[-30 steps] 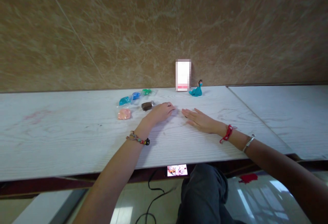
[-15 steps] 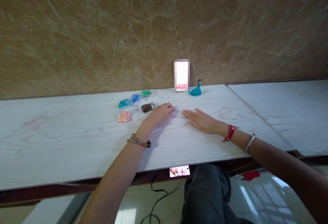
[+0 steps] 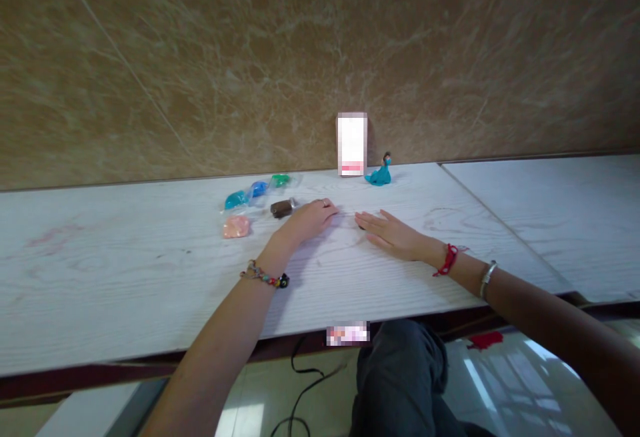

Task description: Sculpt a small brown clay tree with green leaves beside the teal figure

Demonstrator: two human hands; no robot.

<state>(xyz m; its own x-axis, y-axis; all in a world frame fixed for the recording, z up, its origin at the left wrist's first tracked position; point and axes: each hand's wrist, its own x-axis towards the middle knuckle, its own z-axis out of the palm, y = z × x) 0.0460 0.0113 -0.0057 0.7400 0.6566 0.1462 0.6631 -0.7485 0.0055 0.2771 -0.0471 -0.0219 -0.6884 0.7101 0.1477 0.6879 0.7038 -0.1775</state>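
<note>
My left hand [image 3: 314,217] rests on the white wood-grain table [image 3: 150,304], its fingers loosely bent and pointing right, with nothing visible in them. Facing it, my right hand [image 3: 393,232] lies flat with fingers stretched out. A small dark bit [image 3: 361,227] shows under its fingertips; most of it is hidden. Beside my left wrist is a brown clay packet [image 3: 281,208]. Further left lie clear-wrapped lumps of clay: pink [image 3: 237,226], teal [image 3: 236,200], blue [image 3: 259,189] and green [image 3: 281,180]. A teal-gowned figurine [image 3: 380,174] stands beyond my right hand.
A phone with a blurred screen [image 3: 352,145] leans upright against the brown marbled wall [image 3: 250,77]. Below the table's front edge are another lit screen [image 3: 347,334], a black cable [image 3: 305,372] and my dark-trousered leg [image 3: 400,377]. A seam [image 3: 500,224] crosses the tabletop at right.
The view has shifted slightly, so the table things sit a little further left and higher. Both hands keep nearly the same pose; the dark bit under my right fingertips shows a little more.
</note>
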